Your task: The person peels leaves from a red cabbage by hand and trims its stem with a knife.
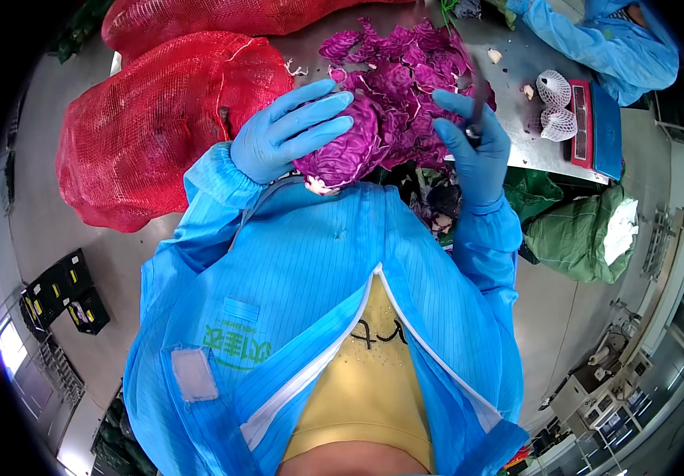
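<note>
My left hand (286, 135), in a blue glove, is wrapped over a purple cabbage (350, 147) with its pale cut stem end facing me. The fingers lie across the head's upper left side. In my right hand (480, 155), also gloved, is a knife (479, 99) whose dark blade points away from me; thumb and forefinger stand apart while the other fingers close around the handle. Loose purple cabbage leaves (413, 75) are heaped on the metal table (524, 71) just beyond both hands.
Red mesh sacks (167, 127) bulge at the left. At the right are a blue and red scale (595, 131), white foam nets (556, 123) and a green sack (588, 238). Cabbage scraps (441, 206) lie below the table edge. Another person's blue sleeve (595, 47) reaches in at top right.
</note>
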A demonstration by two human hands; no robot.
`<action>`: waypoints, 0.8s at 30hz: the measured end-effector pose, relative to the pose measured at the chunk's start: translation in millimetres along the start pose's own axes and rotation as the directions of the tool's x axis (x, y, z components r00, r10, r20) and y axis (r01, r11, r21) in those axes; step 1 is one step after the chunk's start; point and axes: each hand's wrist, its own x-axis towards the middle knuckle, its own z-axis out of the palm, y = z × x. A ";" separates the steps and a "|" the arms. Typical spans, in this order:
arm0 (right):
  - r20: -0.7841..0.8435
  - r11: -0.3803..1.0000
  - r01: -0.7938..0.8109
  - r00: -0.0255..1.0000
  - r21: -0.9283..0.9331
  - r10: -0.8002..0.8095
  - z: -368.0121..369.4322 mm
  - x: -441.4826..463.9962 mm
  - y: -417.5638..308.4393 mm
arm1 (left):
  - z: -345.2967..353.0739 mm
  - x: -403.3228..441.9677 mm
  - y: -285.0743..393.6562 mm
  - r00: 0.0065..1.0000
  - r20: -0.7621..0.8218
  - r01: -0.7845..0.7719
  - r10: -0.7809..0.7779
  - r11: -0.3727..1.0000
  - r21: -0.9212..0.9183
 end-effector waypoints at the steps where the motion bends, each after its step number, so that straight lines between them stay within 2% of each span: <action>1: 0.002 1.000 0.000 1.000 -0.002 0.000 3.6 -1.1 -1.8 | -0.6 1.4 0.5 1.000 -0.002 0.001 -0.001 1.000 0.000; 3: 0.036 0.994 0.112 0.993 -0.013 -0.111 10.5 -5.8 -7.2 | -1.3 5.4 1.9 0.999 0.033 -0.005 0.004 0.999 0.034; 4: 0.068 0.998 0.059 0.996 -0.017 -0.058 12.8 -9.8 -14.0 | -0.3 5.5 2.5 0.999 0.035 -0.004 0.002 0.999 0.036; 5: 0.116 0.996 0.086 0.990 -0.020 -0.083 17.0 -10.9 -18.1 | 2.2 5.2 2.6 0.999 0.037 0.017 -0.018 1.000 0.018; 8: 0.210 0.953 0.280 0.944 -0.112 -0.253 29.7 -8.4 -18.3 | 8.9 3.6 -1.7 0.998 0.041 0.052 -0.050 0.998 -0.043; 13: 0.186 0.960 0.251 0.956 -0.126 -0.226 36.5 -12.1 -10.4 | 16.0 -0.3 1.1 0.992 0.059 0.120 -0.114 0.986 -0.116; 16: 0.220 0.963 0.179 0.966 -0.200 -0.134 34.2 -12.4 -13.5 | 17.3 -0.9 1.8 0.985 0.075 0.167 -0.156 0.970 -0.179; 19: 0.249 0.964 0.182 0.960 -0.192 -0.131 31.6 -9.3 -8.2 | 18.0 0.0 3.8 0.977 0.086 0.208 -0.193 0.950 -0.233; 21: 0.307 0.991 0.104 0.949 -0.090 -0.071 29.1 -5.4 -5.5 | 21.4 -1.7 2.8 0.978 0.068 0.210 -0.198 0.936 -0.281; 24: 0.269 0.994 0.085 0.961 -0.071 -0.063 32.7 -3.3 5.4 | 24.5 -1.7 1.0 0.979 0.084 0.202 -0.186 0.938 -0.281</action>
